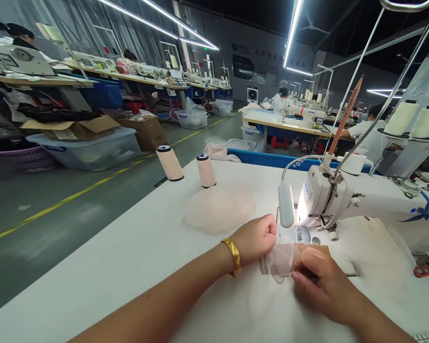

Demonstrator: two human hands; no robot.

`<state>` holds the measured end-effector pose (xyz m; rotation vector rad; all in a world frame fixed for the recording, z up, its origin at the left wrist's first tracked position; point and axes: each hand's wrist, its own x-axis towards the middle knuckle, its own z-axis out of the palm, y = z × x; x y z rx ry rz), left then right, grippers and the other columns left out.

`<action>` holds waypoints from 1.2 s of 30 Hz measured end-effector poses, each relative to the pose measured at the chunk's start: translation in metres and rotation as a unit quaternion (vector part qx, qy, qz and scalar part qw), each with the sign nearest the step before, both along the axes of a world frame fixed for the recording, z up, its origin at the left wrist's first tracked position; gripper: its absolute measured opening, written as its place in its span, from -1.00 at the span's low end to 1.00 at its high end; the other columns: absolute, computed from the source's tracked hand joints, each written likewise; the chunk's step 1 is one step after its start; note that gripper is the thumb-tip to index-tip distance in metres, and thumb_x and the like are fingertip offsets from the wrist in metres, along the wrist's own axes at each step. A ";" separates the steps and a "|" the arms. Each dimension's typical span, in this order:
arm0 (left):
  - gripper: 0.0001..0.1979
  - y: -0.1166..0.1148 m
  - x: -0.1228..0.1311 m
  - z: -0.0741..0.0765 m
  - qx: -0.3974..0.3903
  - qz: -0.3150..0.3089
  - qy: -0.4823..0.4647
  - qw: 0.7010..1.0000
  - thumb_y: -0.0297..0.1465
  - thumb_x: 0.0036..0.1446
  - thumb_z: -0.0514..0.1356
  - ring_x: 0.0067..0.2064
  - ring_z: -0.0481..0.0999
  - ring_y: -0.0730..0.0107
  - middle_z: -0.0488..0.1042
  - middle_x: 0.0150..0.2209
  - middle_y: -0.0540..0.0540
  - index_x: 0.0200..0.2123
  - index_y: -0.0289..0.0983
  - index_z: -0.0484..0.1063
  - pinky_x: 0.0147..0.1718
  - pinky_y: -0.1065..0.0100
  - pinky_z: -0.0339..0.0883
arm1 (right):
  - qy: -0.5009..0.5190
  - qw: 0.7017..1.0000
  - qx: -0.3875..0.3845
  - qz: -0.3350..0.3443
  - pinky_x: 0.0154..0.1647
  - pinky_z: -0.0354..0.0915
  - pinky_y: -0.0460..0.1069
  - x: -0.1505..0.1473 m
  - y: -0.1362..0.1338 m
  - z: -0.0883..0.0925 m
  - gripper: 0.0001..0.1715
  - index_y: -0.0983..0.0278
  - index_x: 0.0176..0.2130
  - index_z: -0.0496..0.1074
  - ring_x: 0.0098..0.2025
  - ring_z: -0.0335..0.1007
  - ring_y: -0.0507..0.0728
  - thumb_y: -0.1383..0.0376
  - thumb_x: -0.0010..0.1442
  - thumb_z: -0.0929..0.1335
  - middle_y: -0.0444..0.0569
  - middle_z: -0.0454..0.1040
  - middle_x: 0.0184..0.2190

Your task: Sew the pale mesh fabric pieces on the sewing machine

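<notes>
My left hand (255, 238), with a gold bracelet at the wrist, is curled closed on the left edge of a small sheer pale-pink fabric piece (280, 259). My right hand (320, 281) pinches the same piece from the right, fingers pressed together. The fabric lies on the white table (128, 257) just in front of the needle area of a white sewing machine (343, 195), whose lamp lights the plate.
A pile of pale-pink fabric (219, 207) lies beyond my left hand. Two thread cones (169, 163) (206, 170) stand near the table's far edge. Two cream spools (413, 118) sit on a stand at right. Other people work at distant tables; bins and boxes line the aisle at left.
</notes>
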<state>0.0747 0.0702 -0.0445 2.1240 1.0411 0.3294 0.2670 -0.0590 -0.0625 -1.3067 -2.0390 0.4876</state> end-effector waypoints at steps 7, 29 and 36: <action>-0.63 -0.007 0.001 0.002 0.090 -0.092 0.020 0.992 -0.30 -0.04 0.18 -0.24 0.50 0.15 0.53 -0.38 0.02 -0.10 -0.19 0.46 -0.24 0.28 0.29 | -0.012 1.000 0.020 0.015 -0.27 0.22 0.00 0.002 0.001 0.000 -0.76 0.19 -0.34 0.30 -0.36 0.30 0.10 0.22 0.41 0.26 -0.15 0.38 -0.43; -0.60 -0.021 0.020 -0.009 -0.133 -0.107 -0.115 0.979 -0.06 0.11 0.17 -0.41 0.19 0.43 0.18 -0.52 0.08 -0.54 -0.26 0.32 -0.44 0.40 0.03 | 0.230 0.957 -0.143 -0.104 -0.27 0.30 -0.01 0.003 0.005 -0.007 -0.72 0.20 -0.15 0.40 -0.28 0.41 0.13 0.05 0.37 0.33 -0.08 0.50 -0.31; -0.59 -0.025 0.020 -0.008 -0.131 -0.108 -0.128 0.977 -0.08 0.14 0.17 -0.44 0.13 0.46 0.13 -0.53 0.09 -0.57 -0.25 0.24 -0.46 0.40 -0.02 | 0.233 0.953 -0.157 -0.115 -0.33 0.21 -0.05 0.002 0.004 -0.006 -0.77 0.19 -0.24 0.34 -0.35 0.30 0.09 0.10 0.38 0.34 -0.17 0.40 -0.40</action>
